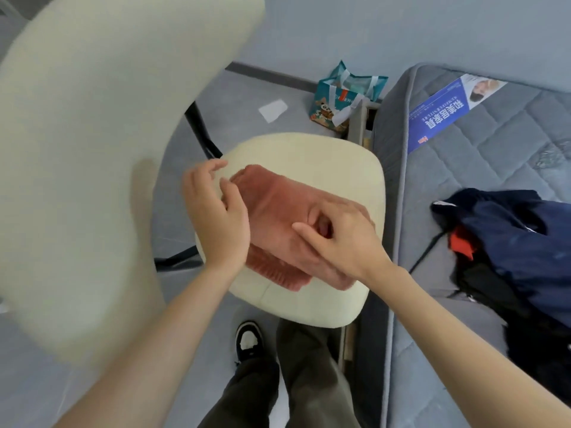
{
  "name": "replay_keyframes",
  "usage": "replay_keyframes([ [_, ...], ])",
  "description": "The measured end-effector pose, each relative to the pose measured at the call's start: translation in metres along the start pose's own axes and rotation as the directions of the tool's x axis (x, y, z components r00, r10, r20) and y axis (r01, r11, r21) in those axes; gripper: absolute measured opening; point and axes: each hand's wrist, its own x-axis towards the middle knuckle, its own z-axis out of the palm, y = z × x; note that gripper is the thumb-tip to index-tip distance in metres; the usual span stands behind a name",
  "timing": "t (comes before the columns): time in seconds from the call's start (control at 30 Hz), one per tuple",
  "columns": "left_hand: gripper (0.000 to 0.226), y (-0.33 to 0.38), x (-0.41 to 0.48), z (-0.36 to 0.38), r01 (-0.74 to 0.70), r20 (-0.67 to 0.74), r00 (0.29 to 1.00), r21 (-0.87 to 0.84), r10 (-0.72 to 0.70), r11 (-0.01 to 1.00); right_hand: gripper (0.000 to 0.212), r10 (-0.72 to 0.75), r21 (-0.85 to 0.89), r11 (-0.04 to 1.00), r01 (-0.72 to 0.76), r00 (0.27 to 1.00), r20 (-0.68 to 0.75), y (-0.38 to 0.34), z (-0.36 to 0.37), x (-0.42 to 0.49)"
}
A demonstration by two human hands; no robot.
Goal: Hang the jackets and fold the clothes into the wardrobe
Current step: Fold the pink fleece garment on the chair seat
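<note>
At far left, close to the lens and blurred, a cream upholstered chair back (92,149), with a black metal leg (200,131) below it. Next, on the cream padded chair seat (309,156), a folded salmon-pink ribbed knit garment (275,211), lying across the middle of the cushion. At its left edge, the left hand (216,217), released, fingers loosely spread and slightly bent; contact with the fabric hard to confirm. On its right half, the right hand (343,239), grasping: fingers curled into the pink fabric, thumb stretched leftward over it. Beneath, olive trouser legs (309,381) and a black-and-white sneaker (248,338). Farther back on the floor, a white paper scrap (272,110) and a teal gift bag (336,100) with pale ribbon handles, a cartoon panda and a small label, print too small to read. Rightward, a grey quilted mattress (509,156) bearing a blue-and-white printed label (445,115) with large white Chinese characters, upside down, smaller lines illegible. At far right on the mattress, a heap of navy and black clothes (509,236) with a red piece showing.
</note>
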Motion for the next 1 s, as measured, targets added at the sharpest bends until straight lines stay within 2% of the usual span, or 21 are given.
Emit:
replay_keyframes([
  [0.07, 0.028, 0.007, -0.001, -0.007, -0.151, 0.178, 0.974, 0.052, 0.139, 0.987, 0.022, 0.083, 0.125, 0.989, -0.076, 0.995, -0.049, -0.003, 0.003, -0.011],
  [0.13, 0.03, 0.004, -0.008, -0.007, -0.296, 0.415, 0.89, 0.207, 0.19, 0.932, 0.008, 0.159, 0.091, 0.984, -0.152, 0.984, -0.075, -0.002, 0.009, -0.018],
  [0.2, 0.034, -0.006, -0.023, -0.004, -0.385, 0.55, 0.83, 0.437, 0.097, 0.813, 0.031, 0.228, 0.024, 0.973, -0.228, 0.973, -0.029, -0.003, 0.02, -0.021],
  [0.27, 0.038, -0.018, -0.041, -0.001, -0.392, 0.549, 0.836, 0.581, 0.013, 0.713, 0.043, 0.26, -0.078, 0.963, -0.259, 0.966, -0.001, -0.007, 0.036, -0.025],
  [0.3, 0.039, -0.025, -0.049, 0.0, -0.377, 0.53, 0.848, 0.61, -0.005, 0.697, 0.047, 0.265, -0.143, 0.954, -0.262, 0.964, 0.004, -0.009, 0.046, -0.029],
  [0.4, 0.043, -0.049, -0.067, 0.005, -0.323, 0.49, 0.872, 0.606, -0.021, 0.727, 0.052, 0.313, -0.221, 0.927, -0.304, 0.95, 0.006, -0.005, 0.073, -0.043],
  [0.53, 0.049, -0.084, -0.091, 0.012, -0.328, 0.492, 0.871, 0.58, 0.001, 0.746, 0.055, 0.341, -0.123, 0.934, -0.336, 0.94, 0.019, 0.01, 0.106, -0.064],
  [0.67, 0.052, -0.108, -0.1, 0.02, -0.281, 0.478, 0.878, 0.564, -0.029, 0.777, 0.059, 0.269, -0.102, 0.959, -0.266, 0.963, 0.02, 0.023, 0.125, -0.064],
  [0.77, 0.051, -0.106, -0.097, 0.021, -0.255, 0.478, 0.878, 0.534, -0.039, 0.806, 0.059, 0.214, -0.021, 0.977, -0.214, 0.977, 0.016, 0.028, 0.124, -0.062],
  [0.83, 0.052, -0.101, -0.091, 0.019, -0.177, 0.452, 0.887, 0.515, -0.091, 0.839, 0.055, 0.201, 0.128, 0.972, -0.198, 0.98, -0.01, 0.028, 0.119, -0.066],
  [0.9, 0.059, -0.095, -0.075, 0.017, 0.061, 0.399, 0.88, 0.441, -0.256, 0.895, 0.058, 0.316, 0.326, 0.901, -0.285, 0.948, -0.046, 0.025, 0.115, -0.069],
  [0.97, 0.077, -0.092, -0.053, 0.019, 0.34, 0.36, 0.807, 0.363, -0.467, 0.868, 0.069, 0.522, 0.499, 0.744, -0.445, 0.853, -0.017, 0.02, 0.111, -0.069],
  [1.0, 0.084, -0.092, -0.047, 0.02, 0.402, 0.352, 0.776, 0.364, -0.523, 0.84, 0.076, 0.595, 0.566, 0.655, -0.5, 0.803, 0.02, 0.018, 0.11, -0.069],
])
